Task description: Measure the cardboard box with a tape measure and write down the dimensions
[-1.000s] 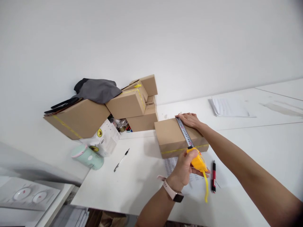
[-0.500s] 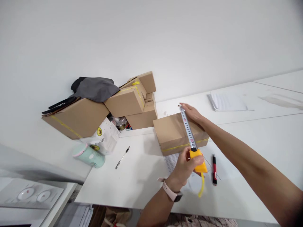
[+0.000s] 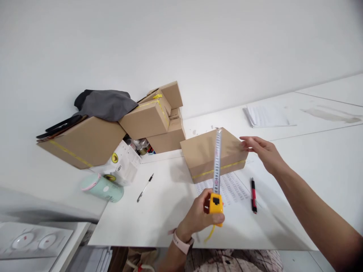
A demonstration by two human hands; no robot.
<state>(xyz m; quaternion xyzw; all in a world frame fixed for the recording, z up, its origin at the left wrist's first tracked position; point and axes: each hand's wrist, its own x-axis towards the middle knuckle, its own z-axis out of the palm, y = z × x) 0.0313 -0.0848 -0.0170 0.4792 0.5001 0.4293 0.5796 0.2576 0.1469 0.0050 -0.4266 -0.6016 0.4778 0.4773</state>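
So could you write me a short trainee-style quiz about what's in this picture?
1. Which hand holds the yellow tape measure?
2. True or false: its measuring blade is extended.
3. Which fruit is pictured on the white carton beside the mint-green pouch?
A) lemon
B) avocado
C) cherry

Key:
1. The left hand.
2. True.
3. B.

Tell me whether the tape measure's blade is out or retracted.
Out: the numbered blade stretches from the yellow case, which the left hand grips; the right hand is apart from it.
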